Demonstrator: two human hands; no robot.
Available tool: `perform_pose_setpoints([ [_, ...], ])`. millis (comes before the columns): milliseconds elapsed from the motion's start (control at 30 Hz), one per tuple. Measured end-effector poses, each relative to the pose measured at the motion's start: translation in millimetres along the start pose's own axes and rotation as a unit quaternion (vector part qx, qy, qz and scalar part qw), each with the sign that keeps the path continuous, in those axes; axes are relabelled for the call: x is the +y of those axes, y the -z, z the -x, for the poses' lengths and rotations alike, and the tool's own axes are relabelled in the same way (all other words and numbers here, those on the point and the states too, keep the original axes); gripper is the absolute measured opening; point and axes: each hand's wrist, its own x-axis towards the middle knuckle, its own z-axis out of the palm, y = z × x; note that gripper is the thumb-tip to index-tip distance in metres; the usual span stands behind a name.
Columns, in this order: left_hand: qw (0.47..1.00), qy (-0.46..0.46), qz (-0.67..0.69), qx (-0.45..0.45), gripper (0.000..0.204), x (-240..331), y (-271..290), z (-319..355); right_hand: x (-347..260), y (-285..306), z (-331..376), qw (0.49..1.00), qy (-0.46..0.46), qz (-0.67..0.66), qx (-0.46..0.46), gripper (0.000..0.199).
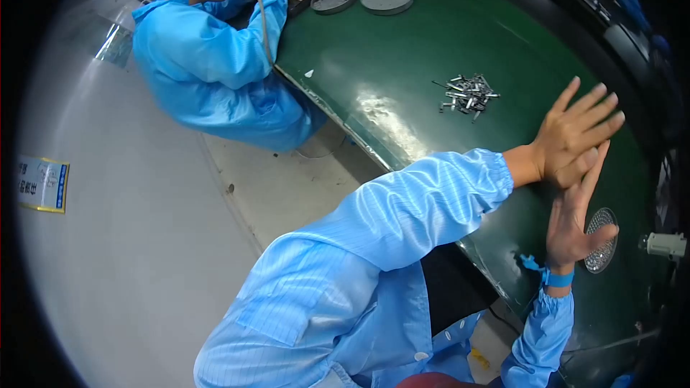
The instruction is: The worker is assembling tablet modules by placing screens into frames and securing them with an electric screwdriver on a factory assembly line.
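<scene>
Round dish near right hand | left hand touching right | both empty, fingers extended

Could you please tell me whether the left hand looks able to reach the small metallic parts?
Probably yes: nothing visible blocks the stretch of green tabletop between the left hand and the small metallic parts.

Assembly workshop: green-topped workbench, heap of small metal parts, round dishes; worker in blue smock and wrist strap, co-worker smocked alike.
</scene>
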Motion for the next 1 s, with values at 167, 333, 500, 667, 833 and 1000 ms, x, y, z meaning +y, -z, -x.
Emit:
perform_pose_setpoints([
  [167,0.982,0.184,0.026,-0.039,0.07,4.9,-6.8,1.7,-14.4,-12.3,-5.6,0.598,-0.058,0.798,-0.046,0.135],
  [333,0.948,0.254,0.193,0.018,0.076,-3.6,-28.0,11.7,-25.3,3.3,-5.0,0.455,-0.025,0.864,-0.213,0.134],
  [500,0.833,0.332,0.436,0.077,0.068,-3.7,-40.5,27.0,-13.1,9.5,-11.0,0.537,-0.043,0.833,-0.127,0.132],
  [667,0.797,0.388,0.464,0.004,0.076,27.1,-36.0,19.1,-27.3,29.8,-28.9,0.989,-0.051,0.089,-0.103,0.09],
  [833,0.85,0.341,0.391,-0.086,0.079,40.3,-29.9,25.9,-28.7,18.7,-23.8,0.851,-0.007,0.524,0.034,0.085],
  [1000,0.947,0.204,0.224,-0.107,0.103,72.6,-40.4,32.1,-19.2,-7.8,-36.5,0.8,0.105,0.567,0.167,0.079],
])
